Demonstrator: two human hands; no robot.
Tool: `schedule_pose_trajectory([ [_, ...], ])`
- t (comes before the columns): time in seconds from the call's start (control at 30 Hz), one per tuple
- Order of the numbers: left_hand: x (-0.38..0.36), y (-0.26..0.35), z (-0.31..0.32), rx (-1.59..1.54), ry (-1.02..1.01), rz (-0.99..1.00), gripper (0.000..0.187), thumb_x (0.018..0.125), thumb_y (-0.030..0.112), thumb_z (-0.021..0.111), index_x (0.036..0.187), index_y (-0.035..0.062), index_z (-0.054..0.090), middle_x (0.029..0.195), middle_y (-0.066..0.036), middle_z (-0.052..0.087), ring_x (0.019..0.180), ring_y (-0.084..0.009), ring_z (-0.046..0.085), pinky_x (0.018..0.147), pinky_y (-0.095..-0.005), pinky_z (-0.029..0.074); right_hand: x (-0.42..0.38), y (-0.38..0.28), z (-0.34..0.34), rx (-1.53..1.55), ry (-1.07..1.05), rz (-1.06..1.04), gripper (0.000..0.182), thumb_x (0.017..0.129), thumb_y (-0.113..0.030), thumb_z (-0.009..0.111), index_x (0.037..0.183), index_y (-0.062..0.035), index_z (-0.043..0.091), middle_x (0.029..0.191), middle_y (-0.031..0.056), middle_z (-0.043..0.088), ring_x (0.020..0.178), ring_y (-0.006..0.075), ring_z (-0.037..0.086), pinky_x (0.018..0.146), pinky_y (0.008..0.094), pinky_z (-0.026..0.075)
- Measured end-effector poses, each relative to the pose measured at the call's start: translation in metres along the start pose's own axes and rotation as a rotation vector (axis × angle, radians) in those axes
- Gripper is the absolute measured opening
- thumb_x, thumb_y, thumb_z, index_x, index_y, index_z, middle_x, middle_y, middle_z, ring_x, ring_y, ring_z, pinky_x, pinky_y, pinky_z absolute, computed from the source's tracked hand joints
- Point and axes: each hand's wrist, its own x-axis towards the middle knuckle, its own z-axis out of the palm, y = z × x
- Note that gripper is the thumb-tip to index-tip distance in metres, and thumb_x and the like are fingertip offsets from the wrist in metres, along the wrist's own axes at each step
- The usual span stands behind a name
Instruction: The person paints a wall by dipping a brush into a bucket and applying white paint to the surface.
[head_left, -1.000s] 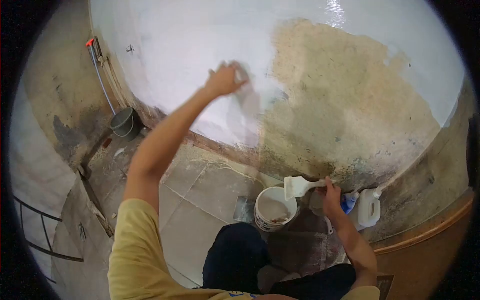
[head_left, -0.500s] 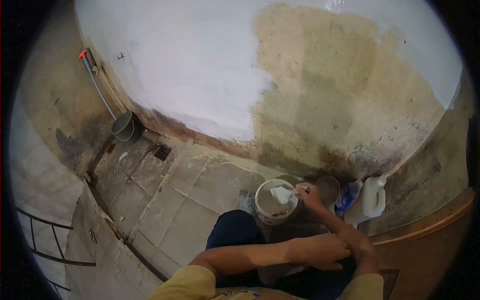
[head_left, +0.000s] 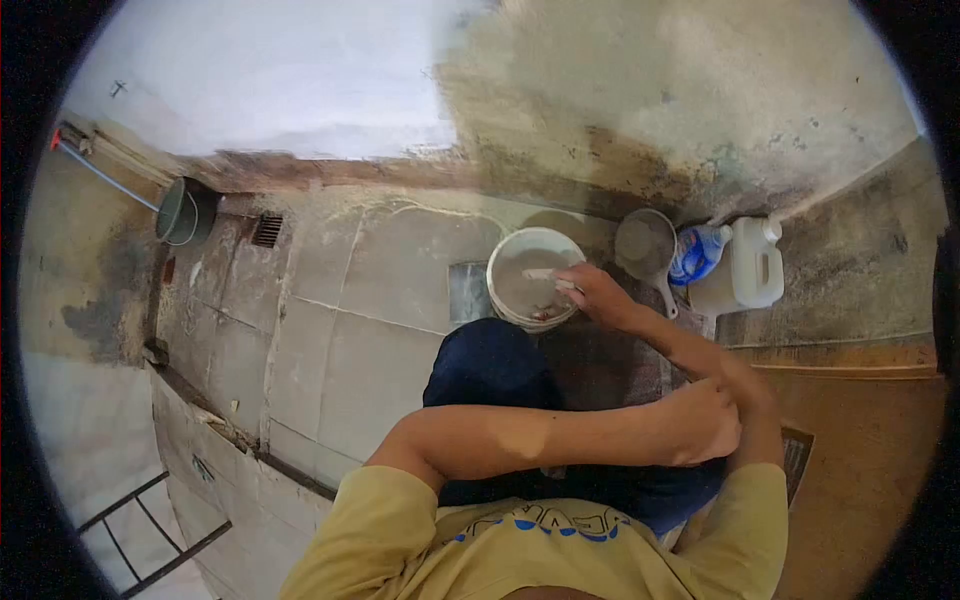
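My right hand (head_left: 598,297) is closed on a paintbrush (head_left: 540,273), its pale head turned down inside the white bucket (head_left: 497,292). Greyish-white liquid lies in the bucket, with small reddish bits near its front side. How far the bristles dip is hard to make out. Across my lap, my left hand (head_left: 705,421) lies against my right forearm with its fingers curled in, and I see nothing held in it. Ahead, the wall (head_left: 300,80) is coated white on the left and bare, stained and yellowish on the right (head_left: 620,90).
Right of the bucket are a long-handled dipper (head_left: 645,243), a blue-labelled bottle (head_left: 699,254) and a white jug (head_left: 757,263). A grey tile piece (head_left: 468,291) lies left of it. Far left stand a dark bucket (head_left: 186,213) and a blue-handled pole (head_left: 105,175), near a floor drain (head_left: 267,230).
The view has tilted down and shifted right. The brush head, lying broadly over the bucket before, now shows edge-on and lower inside it. My left hand stays against the right forearm.
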Motion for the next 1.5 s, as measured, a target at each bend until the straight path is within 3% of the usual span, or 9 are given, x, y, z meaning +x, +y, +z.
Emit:
schedule_pose_trajectory([
  [0.33, 0.004, -0.005, -0.02, -0.047, -0.112, -0.061, 0.019, 0.071, 0.021, 0.059, 0.081, 0.0057, 0.067, 0.082, -0.012, 0.065, 0.082, -0.0276, 0.063, 0.075, -0.0385, 0.047, 0.033, 0.025, 0.033, -0.136, -0.288, 0.068, 0.027, 0.087, -0.017, 0.057, 0.107, -0.0004, 0.061, 0.09, 0.0237, 0.061, 0.088, 0.0409, 0.058, 0.078, 0.046, 0.046],
  [0.4, 0.0, -0.006, -0.025, -0.16, 0.085, -0.134, 0.019, 0.071, 0.022, 0.061, 0.079, 0.0061, 0.066, 0.083, -0.012, 0.065, 0.085, -0.0271, 0.062, 0.075, -0.039, 0.047, 0.041, 0.029, 0.037, -0.175, -0.329, 0.109, 0.025, 0.085, -0.016, 0.057, 0.105, -0.0013, 0.062, 0.088, 0.0244, 0.061, 0.086, 0.0425, 0.058, 0.077, 0.0473, 0.046],
  [0.63, 0.008, -0.007, -0.035, -0.223, 0.05, -0.23, 0.032, 0.064, 0.022, 0.067, 0.089, 0.0022, 0.063, 0.085, -0.013, 0.063, 0.088, -0.0296, 0.061, 0.075, -0.0403, 0.048, 0.059, 0.051, 0.05, -0.107, -0.403, 0.048, 0.023, 0.083, -0.018, 0.057, 0.098, -0.002, 0.061, 0.089, 0.0236, 0.062, 0.09, 0.0418, 0.058, 0.078, 0.0485, 0.046],
  [0.83, 0.009, -0.013, -0.033, -0.156, 0.244, -0.172, 0.031, 0.064, 0.018, 0.066, 0.087, -0.0012, 0.061, 0.083, -0.019, 0.062, 0.079, -0.0333, 0.062, 0.071, -0.0428, 0.05, 0.049, 0.048, 0.019, 0.049, -0.066, 0.169, 0.026, 0.086, -0.024, 0.058, 0.094, -0.0007, 0.065, 0.091, 0.0215, 0.065, 0.083, 0.032, 0.065, 0.076, 0.042, 0.049],
  [0.9, 0.01, -0.016, -0.018, -0.252, 0.198, -0.259, 0.024, 0.068, 0.014, 0.062, 0.085, -0.003, 0.059, 0.08, -0.02, 0.061, 0.074, -0.0369, 0.062, 0.068, -0.0442, 0.05, 0.045, 0.039, -0.005, 0.104, -0.129, 0.483, 0.028, 0.087, -0.024, 0.059, 0.099, -0.0005, 0.066, 0.087, 0.0178, 0.066, 0.077, 0.0229, 0.067, 0.071, 0.0371, 0.051],
  [0.97, 0.01, -0.017, -0.024, -0.253, 0.235, -0.233, 0.021, 0.07, 0.011, 0.06, 0.085, -0.0037, 0.058, 0.079, -0.021, 0.061, 0.075, -0.0377, 0.061, 0.068, -0.0443, 0.05, 0.03, 0.043, -0.012, 0.26, 0.057, 0.533, 0.03, 0.09, -0.025, 0.057, 0.099, 0.0034, 0.065, 0.086, 0.0149, 0.067, 0.073, 0.0199, 0.067, 0.068, 0.0349, 0.053],
  [1.13, 0.011, -0.016, -0.034, -0.28, 0.265, -0.22, 0.016, 0.074, 0.008, 0.058, 0.084, -0.004, 0.057, 0.078, -0.021, 0.06, 0.076, -0.0377, 0.061, 0.066, -0.0439, 0.049, 0.006, 0.047, -0.02, 1.175, 0.423, 0.761, 0.026, 0.095, -0.019, 0.05, 0.094, 0.004, 0.061, 0.09, 0.0141, 0.066, 0.083, 0.0243, 0.067, 0.074, 0.0377, 0.056],
  [1.23, 0.013, -0.016, -0.026, -0.305, 0.212, -0.265, 0.015, 0.073, 0.007, 0.059, 0.084, -0.0036, 0.057, 0.077, -0.021, 0.059, 0.076, -0.0374, 0.06, 0.067, -0.0445, 0.049, -0.005, 0.056, -0.025, 1.395, 0.413, 0.68, 0.024, 0.095, -0.017, 0.05, 0.107, 0.0035, 0.054, 0.102, 0.0154, 0.06, 0.09, 0.0265, 0.064, 0.081, 0.0409, 0.057],
  [1.5, 0.014, -0.015, -0.033, -0.355, 0.332, -0.228, 0.017, 0.074, 0.008, 0.061, 0.087, -0.0033, 0.058, 0.078, -0.021, 0.06, 0.076, -0.0378, 0.062, 0.065, -0.0459, 0.05, 0.025, 0.019, -0.078, 1.306, 0.538, 0.486, 0.02, 0.094, -0.017, 0.054, 0.105, -0.0008, 0.054, 0.104, 0.0094, 0.058, 0.099, 0.0234, 0.06, 0.087, 0.04, 0.054],
])
